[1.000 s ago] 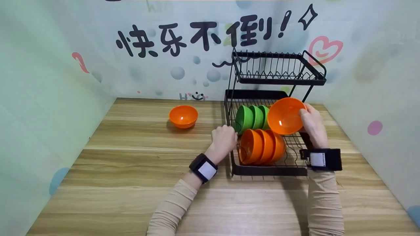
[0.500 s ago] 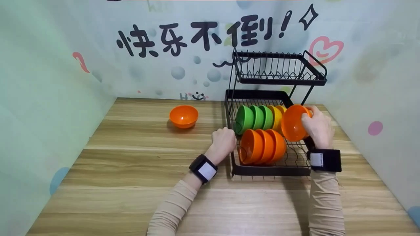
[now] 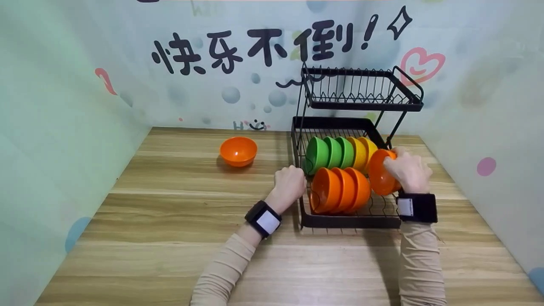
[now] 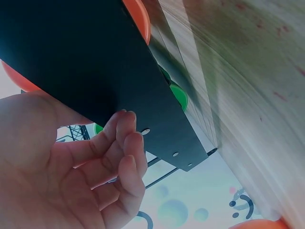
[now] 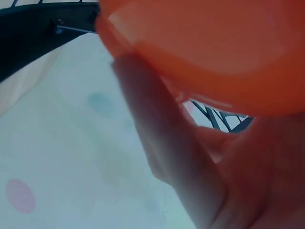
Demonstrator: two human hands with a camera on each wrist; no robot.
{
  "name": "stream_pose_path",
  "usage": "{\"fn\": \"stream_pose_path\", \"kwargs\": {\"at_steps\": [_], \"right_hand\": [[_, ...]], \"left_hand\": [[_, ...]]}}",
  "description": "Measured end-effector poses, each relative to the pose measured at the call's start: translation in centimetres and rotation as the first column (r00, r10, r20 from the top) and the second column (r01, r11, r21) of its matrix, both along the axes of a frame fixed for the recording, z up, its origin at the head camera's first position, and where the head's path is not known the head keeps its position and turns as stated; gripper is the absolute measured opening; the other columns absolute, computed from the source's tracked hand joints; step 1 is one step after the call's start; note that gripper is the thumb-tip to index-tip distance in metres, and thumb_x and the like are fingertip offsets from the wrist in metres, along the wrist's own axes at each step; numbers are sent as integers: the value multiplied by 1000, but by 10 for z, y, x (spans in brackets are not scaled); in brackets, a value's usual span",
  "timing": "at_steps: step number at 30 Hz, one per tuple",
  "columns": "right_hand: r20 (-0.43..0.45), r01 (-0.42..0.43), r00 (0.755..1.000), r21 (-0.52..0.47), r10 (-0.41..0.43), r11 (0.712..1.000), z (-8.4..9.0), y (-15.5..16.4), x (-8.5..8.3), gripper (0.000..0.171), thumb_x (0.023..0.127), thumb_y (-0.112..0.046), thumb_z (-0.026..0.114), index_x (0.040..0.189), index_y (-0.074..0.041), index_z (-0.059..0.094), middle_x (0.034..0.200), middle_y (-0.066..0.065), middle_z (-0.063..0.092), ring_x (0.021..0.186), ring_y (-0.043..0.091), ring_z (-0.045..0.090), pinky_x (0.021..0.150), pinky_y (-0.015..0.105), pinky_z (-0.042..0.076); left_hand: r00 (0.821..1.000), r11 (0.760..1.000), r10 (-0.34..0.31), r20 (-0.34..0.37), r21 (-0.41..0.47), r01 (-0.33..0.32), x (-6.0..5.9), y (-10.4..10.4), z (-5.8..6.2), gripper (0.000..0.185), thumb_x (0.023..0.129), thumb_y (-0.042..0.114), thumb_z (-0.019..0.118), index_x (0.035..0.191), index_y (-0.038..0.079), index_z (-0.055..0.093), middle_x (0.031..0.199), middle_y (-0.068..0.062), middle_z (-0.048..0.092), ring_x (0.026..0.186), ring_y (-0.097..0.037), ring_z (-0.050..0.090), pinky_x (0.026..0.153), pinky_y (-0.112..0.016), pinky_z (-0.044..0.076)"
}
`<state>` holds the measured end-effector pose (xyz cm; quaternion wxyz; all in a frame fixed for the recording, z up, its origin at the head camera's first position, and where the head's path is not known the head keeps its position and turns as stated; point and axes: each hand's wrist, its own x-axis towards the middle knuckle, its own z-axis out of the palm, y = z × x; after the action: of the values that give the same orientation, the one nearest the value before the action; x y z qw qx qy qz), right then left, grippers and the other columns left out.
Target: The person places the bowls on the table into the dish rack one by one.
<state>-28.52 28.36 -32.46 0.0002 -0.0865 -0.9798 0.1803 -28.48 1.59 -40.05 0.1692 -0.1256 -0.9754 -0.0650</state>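
Note:
A black two-tier dish rack (image 3: 344,221) stands on the wooden table. Its lower tier holds a back row of green bowls (image 3: 329,152) and yellow bowls (image 3: 363,151), and a front row of orange bowls (image 3: 340,187), all on edge. My right hand (image 3: 395,163) grips another orange bowl (image 3: 379,176) on edge at the right end of the front row. This bowl (image 5: 205,47) fills the right wrist view above my fingers (image 5: 157,124). My left hand (image 3: 293,176) is curled against the rack's left side; its fingertips (image 4: 126,119) touch the black side panel (image 4: 86,62).
A lone orange bowl (image 3: 238,149) sits upright on the table (image 3: 170,221), left of the rack. The rack's upper tier (image 3: 361,91) holds nothing. Printed walls close the table in at the back and on both sides.
My right hand has turned the orange bowl from facing me onto its edge and lowered it into the rack's front row. The left hand has stayed put.

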Motion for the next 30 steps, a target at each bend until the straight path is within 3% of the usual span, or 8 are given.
{"fn": "stream_pose_path", "kwargs": {"at_steps": [7, 12, 19, 25, 30], "right_hand": [[78, -86, 994, 55, 82, 995, -6, -5, -4, 53, 86, -34, 35, 132, -9, 45, 129, 32, 50, 101, 53, 52, 82, 64, 40], [165, -125, 979, 39, 117, 991, -9, -6, -7, 54, 87, -36, 35, 134, -9, 41, 126, 32, 49, 92, 46, 53, 73, 55, 44], [235, -210, 949, -25, 210, 977, -9, -10, -6, 60, 89, -37, 34, 140, -6, 34, 134, 34, 44, 103, 43, 52, 76, 46, 45], [267, -224, 935, -69, 234, 972, -10, -12, -6, 54, 90, -38, 34, 134, -7, 37, 119, 30, 50, 87, 33, 55, 62, 31, 42], [290, -235, 925, -68, 245, 970, -10, -14, -6, 57, 93, -44, 36, 137, -7, 36, 116, 31, 50, 75, 25, 56, 57, 28, 44]], "left_hand": [[1000, 1000, 2, -23, 2, -2, 0, 0, -2, 21, 87, 22, 59, 78, 9, 73, 83, -9, 71, 73, -26, 69, 54, -38, 54], [1000, 1000, 2, -30, 2, -2, 0, 0, -3, 21, 87, 22, 59, 78, 9, 73, 82, -9, 71, 72, -26, 69, 54, -38, 54], [1000, 1000, 1, -18, 9, -1, 0, 0, -2, 22, 87, 21, 58, 78, 9, 73, 83, -10, 71, 73, -27, 69, 54, -39, 54], [1000, 1000, 4, -21, 12, -4, -1, 0, -3, 22, 87, 22, 58, 77, 9, 72, 82, -10, 71, 72, -26, 69, 54, -38, 54], [1000, 1000, 2, -20, 10, -2, 0, 0, -3, 22, 87, 23, 58, 77, 9, 72, 81, -10, 71, 72, -26, 69, 54, -38, 54]]}}
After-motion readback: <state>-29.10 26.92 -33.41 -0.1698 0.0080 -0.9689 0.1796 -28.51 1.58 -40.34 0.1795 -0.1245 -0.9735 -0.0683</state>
